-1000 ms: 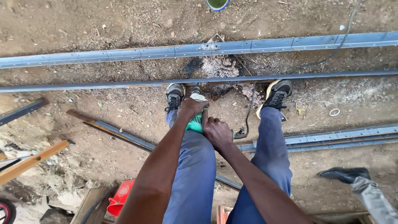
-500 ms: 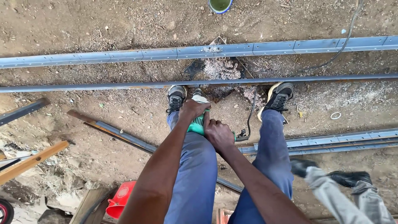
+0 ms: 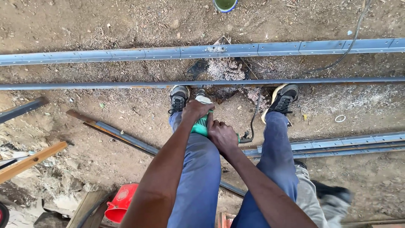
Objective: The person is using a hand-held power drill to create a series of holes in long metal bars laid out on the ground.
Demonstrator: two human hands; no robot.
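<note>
- Ground (image 3: pixel 126 25) of bare brown dirt is seen, strewn with grit, chips and pale metal dust; no walls are shown.
- 2 long steel rails are laid across it: a pale channel (image 3: pixel 126 54) farther off, and a darker bar (image 3: pixel 84 85) just beyond the shoes.
- A green grinder (image 3: pixel 201 123) is held low between the knees, its head close to the darker bar, above a heap of grey filings (image 3: pixel 225 69).
- The left hand (image 3: pixel 196 110) is closed over the front of the grinder; the right hand (image 3: pixel 222 136) is wrapped around its rear body.
- A black cord (image 3: pixel 254 114) is run from the grinder's back towards the bar.
- More rails (image 3: pixel 337 143) are stacked at the right, and a slanted strip (image 3: pixel 114 131) lies at the left.
- A red bucket (image 3: pixel 120 202) and a wooden plank (image 3: pixel 29 160) are found at the lower left.
- Another person's leg and dark shoe (image 3: pixel 333 192) are seen at the lower right.
</note>
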